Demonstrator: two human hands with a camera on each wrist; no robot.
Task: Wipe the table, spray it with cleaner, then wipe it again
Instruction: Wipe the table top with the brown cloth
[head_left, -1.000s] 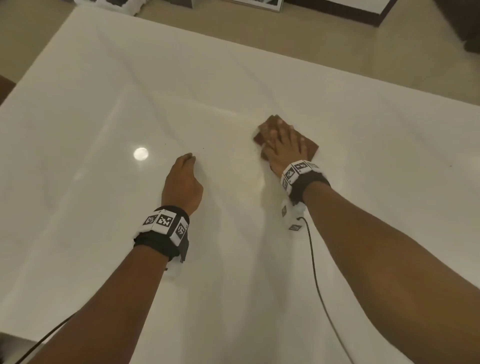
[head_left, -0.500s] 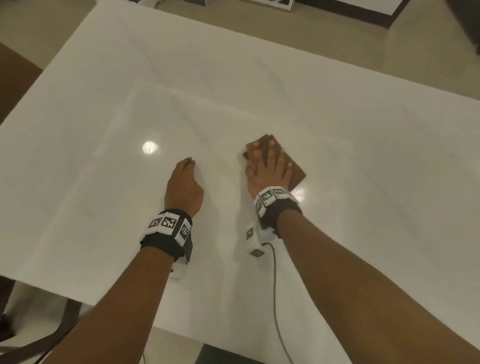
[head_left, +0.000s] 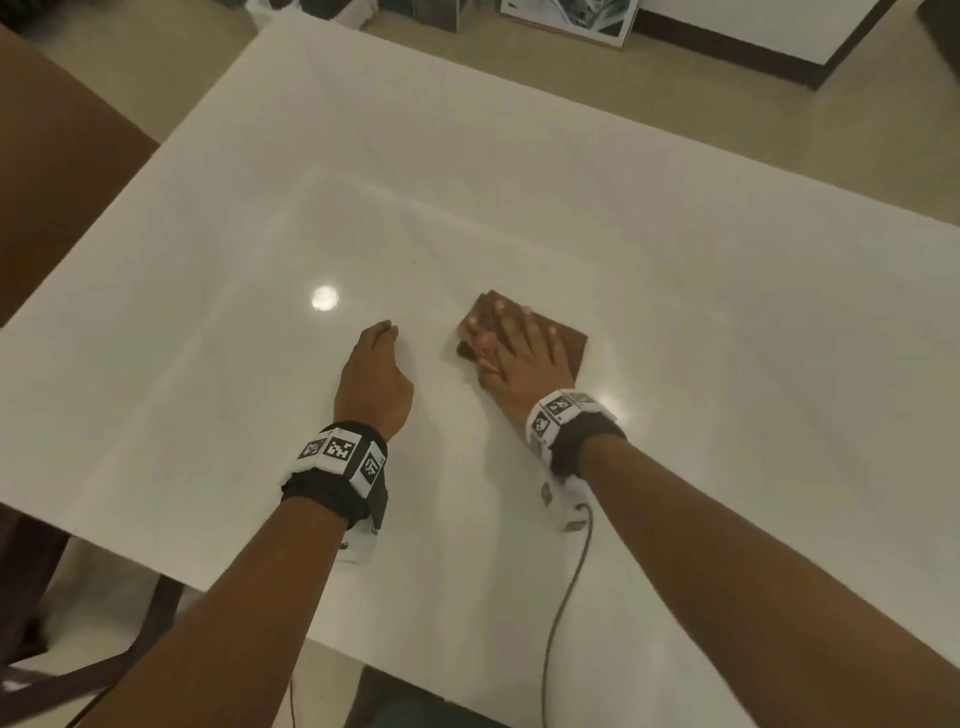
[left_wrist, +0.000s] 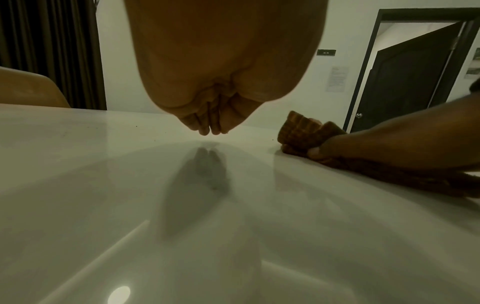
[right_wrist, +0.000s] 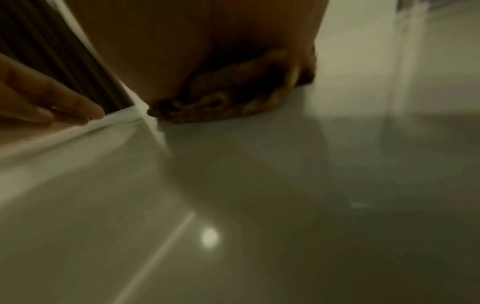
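Cloth (head_left: 566, 343), one, lies under flat right hand (head_left: 524, 358) on table (head_left: 727, 312).

Right hand (head_left: 519, 358) lies flat, fingers spread — palm down on the cloth (head_left: 569, 343); left hand (head_left: 375, 379) beside it, fingertips down, fingers together.

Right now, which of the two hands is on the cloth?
The right hand: it presses flat on the brown cloth with fingers spread. The left hand rests beside it on the bare table, fingertips down, holding nothing.
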